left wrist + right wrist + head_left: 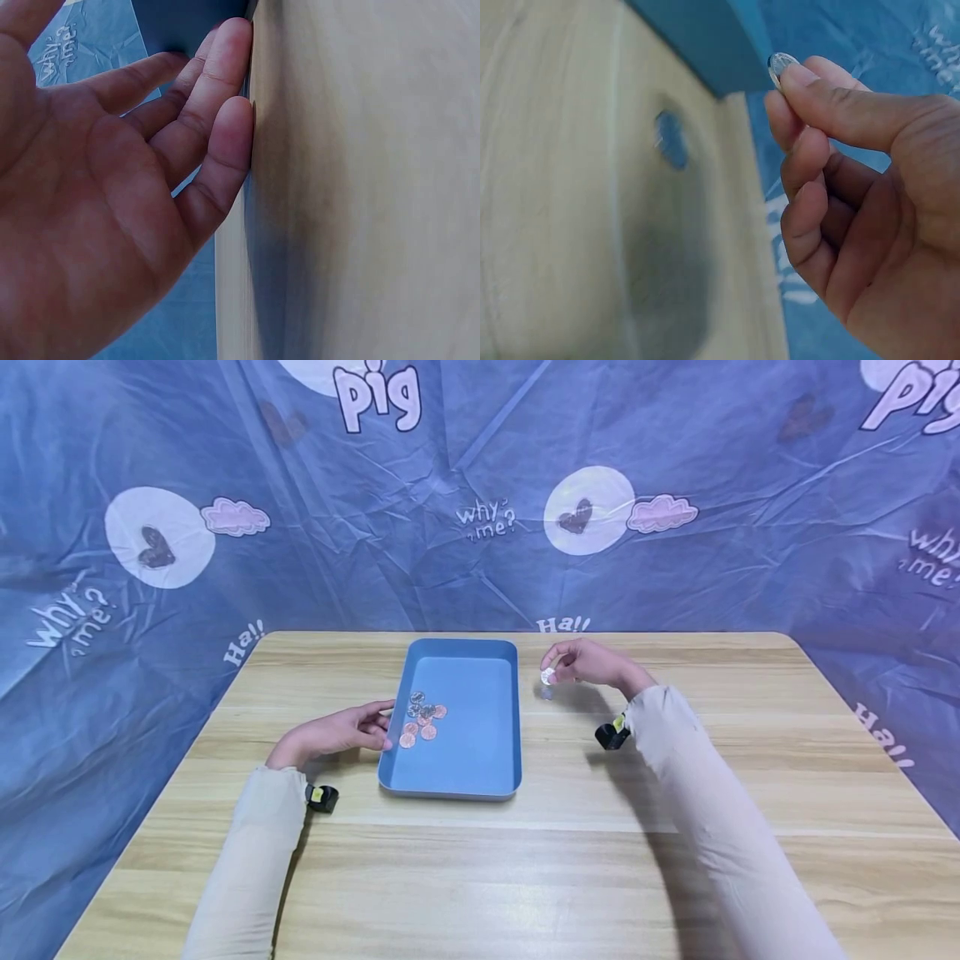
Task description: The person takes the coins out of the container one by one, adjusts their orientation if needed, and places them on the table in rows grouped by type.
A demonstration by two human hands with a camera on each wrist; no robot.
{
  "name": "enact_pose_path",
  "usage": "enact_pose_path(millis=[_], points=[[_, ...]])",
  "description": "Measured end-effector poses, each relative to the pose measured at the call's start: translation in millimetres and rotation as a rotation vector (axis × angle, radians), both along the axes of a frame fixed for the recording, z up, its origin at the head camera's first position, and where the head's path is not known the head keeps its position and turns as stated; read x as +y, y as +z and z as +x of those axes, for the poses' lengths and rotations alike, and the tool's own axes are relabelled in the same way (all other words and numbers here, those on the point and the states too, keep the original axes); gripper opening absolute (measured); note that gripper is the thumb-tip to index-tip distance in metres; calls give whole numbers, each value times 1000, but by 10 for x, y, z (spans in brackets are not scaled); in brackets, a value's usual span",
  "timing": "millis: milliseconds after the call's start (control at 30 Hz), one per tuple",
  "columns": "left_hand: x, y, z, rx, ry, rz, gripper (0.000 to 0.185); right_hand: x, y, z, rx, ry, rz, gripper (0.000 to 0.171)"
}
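A blue rectangular tray (480, 718) lies on the table, with several copper and silver coins (427, 732) grouped at its left side. My left hand (347, 729) is at the tray's left wall, fingers loosely bent; in the left wrist view its fingertips (231, 131) rest on the tabletop. Right of the tray, my right hand (588, 662) pinches a silver coin (780, 66) between thumb and forefinger, above the table. Beneath it, another silver coin (671, 140) lies on the wood, blurred in the right wrist view.
The wood-grain table (465, 877) reaches back to a blue printed cloth (420, 552) hanging behind it. A black wrist camera (322, 798) sits on the left wrist and another black camera (612, 734) on the right.
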State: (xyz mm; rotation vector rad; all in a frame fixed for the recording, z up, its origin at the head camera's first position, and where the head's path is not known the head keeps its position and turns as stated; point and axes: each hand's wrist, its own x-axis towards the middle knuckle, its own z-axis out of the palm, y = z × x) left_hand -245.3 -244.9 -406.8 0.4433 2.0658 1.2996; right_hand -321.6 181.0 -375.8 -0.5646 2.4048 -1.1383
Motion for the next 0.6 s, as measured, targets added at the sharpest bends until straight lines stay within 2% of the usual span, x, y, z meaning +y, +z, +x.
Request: enact_pose_path(millis=[167,400,600], points=[[2,1,-3,3,2,0,89,96,-135,-9,-3,-21,14,25],[2,-16,-14,14,2,-12,89,192,-242,-2,-61,-45,41,26],[5,-3,-4,17,-3,-15,89,228,-314,4,-28,-55,74,26]])
